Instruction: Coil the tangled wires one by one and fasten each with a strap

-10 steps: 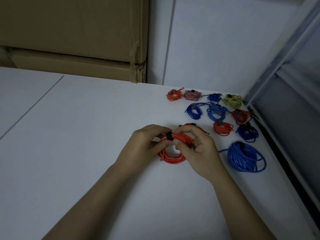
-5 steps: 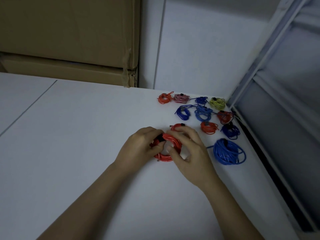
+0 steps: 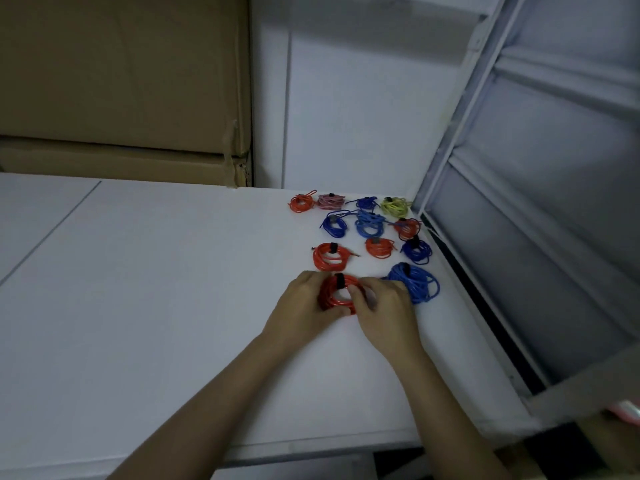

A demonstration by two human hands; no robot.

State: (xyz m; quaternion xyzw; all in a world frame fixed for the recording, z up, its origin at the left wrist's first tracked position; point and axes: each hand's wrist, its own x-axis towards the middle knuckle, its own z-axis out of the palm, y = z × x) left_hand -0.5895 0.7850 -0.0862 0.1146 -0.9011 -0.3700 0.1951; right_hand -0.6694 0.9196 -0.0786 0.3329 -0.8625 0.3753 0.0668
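Observation:
A red wire coil [image 3: 337, 295] with a black strap [image 3: 339, 280] round its far side lies on the white table [image 3: 156, 289]. My left hand [image 3: 301, 306] grips the coil's left side. My right hand [image 3: 382, 311] holds its right side, fingers curled over the loops. Just beyond lies another strapped red coil [image 3: 327, 256]. To the right sits a large blue coil [image 3: 415, 284].
Several small strapped coils in red, pink, blue and yellow-green [image 3: 396, 206] lie in rows at the table's far right corner. A metal frame [image 3: 450, 150] borders the table's right edge. Cardboard boxes [image 3: 121, 91] stand behind the table.
Both hands have carried the red coil farther from me and to the right, close to the other strapped coils. The camera has tilted, showing the table's near edge.

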